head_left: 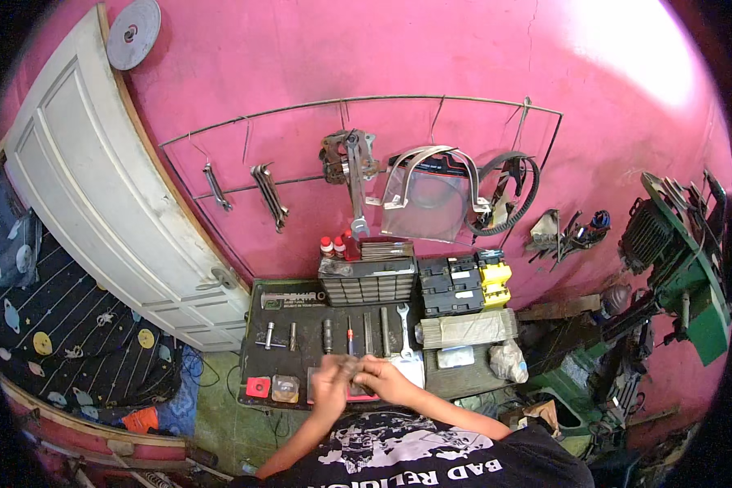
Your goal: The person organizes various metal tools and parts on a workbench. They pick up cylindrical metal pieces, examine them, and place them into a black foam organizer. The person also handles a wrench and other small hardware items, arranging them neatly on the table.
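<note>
My left hand and my right hand meet over the near edge of the workbench mat. Motion smears the left hand's fingers. My right hand is closed, its fingers around something small and dark that I cannot make out. Beneath them, a red tray is partly covered. Beyond the hands lie a combination wrench, a dark rod, a flat metal bar, a screwdriver and a dark cylindrical tool. Farther left are a short metal socket and a T-shaped tool.
A red square piece and a small clear box sit at the front left. Behind stand a dark drawer organizer and black and yellow bins. Right are a wrapped bundle, a plastic bag and green machinery.
</note>
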